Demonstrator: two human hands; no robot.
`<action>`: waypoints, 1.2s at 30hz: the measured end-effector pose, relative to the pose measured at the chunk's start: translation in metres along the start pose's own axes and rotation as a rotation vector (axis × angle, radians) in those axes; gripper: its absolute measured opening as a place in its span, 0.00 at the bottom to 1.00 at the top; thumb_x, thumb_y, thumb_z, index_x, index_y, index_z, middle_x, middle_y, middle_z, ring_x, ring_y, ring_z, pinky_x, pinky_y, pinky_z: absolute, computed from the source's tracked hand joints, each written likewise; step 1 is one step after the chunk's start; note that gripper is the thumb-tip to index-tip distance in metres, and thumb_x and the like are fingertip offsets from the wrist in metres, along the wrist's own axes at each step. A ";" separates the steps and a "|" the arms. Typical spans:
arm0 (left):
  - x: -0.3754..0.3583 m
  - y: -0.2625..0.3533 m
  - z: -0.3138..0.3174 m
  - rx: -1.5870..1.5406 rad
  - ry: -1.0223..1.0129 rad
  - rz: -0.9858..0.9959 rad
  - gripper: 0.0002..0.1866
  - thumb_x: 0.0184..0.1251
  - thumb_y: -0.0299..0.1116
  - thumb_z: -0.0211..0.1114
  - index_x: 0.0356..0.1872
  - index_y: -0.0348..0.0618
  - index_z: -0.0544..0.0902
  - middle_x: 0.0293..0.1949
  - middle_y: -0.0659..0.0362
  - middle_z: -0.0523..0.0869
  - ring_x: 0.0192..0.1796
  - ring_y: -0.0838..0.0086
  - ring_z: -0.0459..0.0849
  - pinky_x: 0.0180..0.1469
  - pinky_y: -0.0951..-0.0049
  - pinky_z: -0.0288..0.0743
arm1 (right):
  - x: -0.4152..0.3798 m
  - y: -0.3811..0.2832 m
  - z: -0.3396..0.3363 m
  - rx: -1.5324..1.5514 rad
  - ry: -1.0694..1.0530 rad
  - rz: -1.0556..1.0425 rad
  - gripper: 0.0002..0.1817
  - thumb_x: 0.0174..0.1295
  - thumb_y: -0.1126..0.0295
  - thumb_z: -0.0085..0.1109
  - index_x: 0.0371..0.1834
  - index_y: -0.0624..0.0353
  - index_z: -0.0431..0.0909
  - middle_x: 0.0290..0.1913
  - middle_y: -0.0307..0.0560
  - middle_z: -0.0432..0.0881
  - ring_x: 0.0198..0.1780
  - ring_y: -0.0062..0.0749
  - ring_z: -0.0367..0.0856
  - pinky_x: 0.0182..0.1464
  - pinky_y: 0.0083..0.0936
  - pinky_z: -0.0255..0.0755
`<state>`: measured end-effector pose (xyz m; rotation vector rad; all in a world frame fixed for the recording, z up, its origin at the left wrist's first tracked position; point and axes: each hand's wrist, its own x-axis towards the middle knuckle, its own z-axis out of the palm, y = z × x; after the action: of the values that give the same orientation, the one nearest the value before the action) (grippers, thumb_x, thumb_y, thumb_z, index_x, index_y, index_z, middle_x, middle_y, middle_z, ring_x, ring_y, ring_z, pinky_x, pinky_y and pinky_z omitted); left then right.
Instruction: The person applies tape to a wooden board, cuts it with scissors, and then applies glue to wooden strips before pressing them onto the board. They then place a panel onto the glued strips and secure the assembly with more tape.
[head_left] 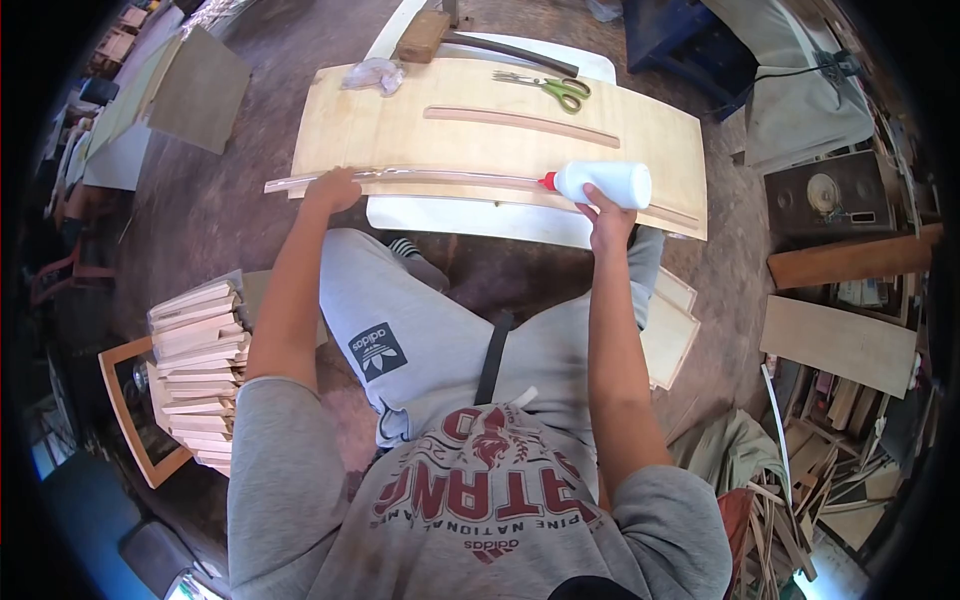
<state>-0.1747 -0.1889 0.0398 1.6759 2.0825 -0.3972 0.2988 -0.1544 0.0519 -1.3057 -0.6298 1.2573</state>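
Observation:
My left hand (335, 188) is closed around a long thin wooden strip (450, 179) near its left end. The strip lies along the near edge of a pale plywood board (390, 130), and a shiny wet line runs on its top. In my right hand (608, 218) is a white squeeze glue bottle (615, 184), tipped on its side. Its red nozzle (547, 181) points left and meets the strip, as far as I can see. A second wooden strip (520, 126) rests farther back on the board, with green-handled scissors (568, 94) behind it.
Behind the scissors are a dark bar (510, 53), a wooden block (423, 37) and a crumpled plastic bag (373, 76). Stacked wooden pieces (200, 370) and a wooden frame (122, 410) stand at left. A speaker box (825, 195) and scrap wood (800, 500) sit at right.

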 end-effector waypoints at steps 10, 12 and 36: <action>-0.002 -0.001 0.003 0.001 0.041 0.008 0.28 0.65 0.39 0.52 0.65 0.42 0.78 0.65 0.43 0.80 0.67 0.49 0.79 0.69 0.50 0.72 | -0.004 -0.008 -0.021 0.042 0.095 -0.004 0.34 0.52 0.81 0.75 0.65 0.63 0.72 0.58 0.56 0.80 0.55 0.49 0.85 0.43 0.42 0.92; -0.001 -0.002 0.006 0.000 0.067 0.020 0.28 0.65 0.39 0.52 0.65 0.42 0.78 0.65 0.43 0.80 0.67 0.49 0.79 0.69 0.50 0.71 | -0.003 -0.007 -0.023 0.055 0.106 -0.003 0.34 0.52 0.80 0.75 0.65 0.63 0.72 0.58 0.56 0.81 0.55 0.48 0.85 0.42 0.41 0.92; -0.002 0.001 -0.001 0.019 -0.013 -0.006 0.29 0.65 0.41 0.52 0.66 0.41 0.77 0.66 0.42 0.79 0.68 0.47 0.78 0.70 0.50 0.71 | 0.023 -0.009 -0.073 0.070 0.245 -0.034 0.31 0.57 0.79 0.72 0.64 0.64 0.71 0.55 0.58 0.83 0.52 0.50 0.87 0.44 0.46 0.91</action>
<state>-0.1740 -0.1897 0.0412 1.6740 2.0812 -0.4296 0.3739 -0.1569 0.0360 -1.3586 -0.4284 1.0612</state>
